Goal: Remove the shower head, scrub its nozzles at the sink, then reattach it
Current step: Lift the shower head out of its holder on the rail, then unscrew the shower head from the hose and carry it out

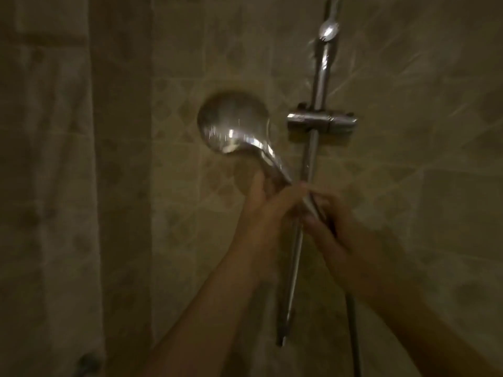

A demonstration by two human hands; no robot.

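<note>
- I count one chrome shower head (234, 123), off its one slider bracket (322, 122), left of the rail (313, 164)
- My left hand (268, 202) clamps its handle; right hand (330, 224) closes round the handle's base, hose (353, 330) hanging below
- Bare tiled wall (422, 131) all around

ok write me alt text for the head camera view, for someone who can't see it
Two hands hold a chrome shower head by its handle in a dim tiled shower: the left hand grips the handle, the right hand its lower end, where the hose hangs down. Beside it, the slide rail carries an empty holder. The picture is blurred.
</note>
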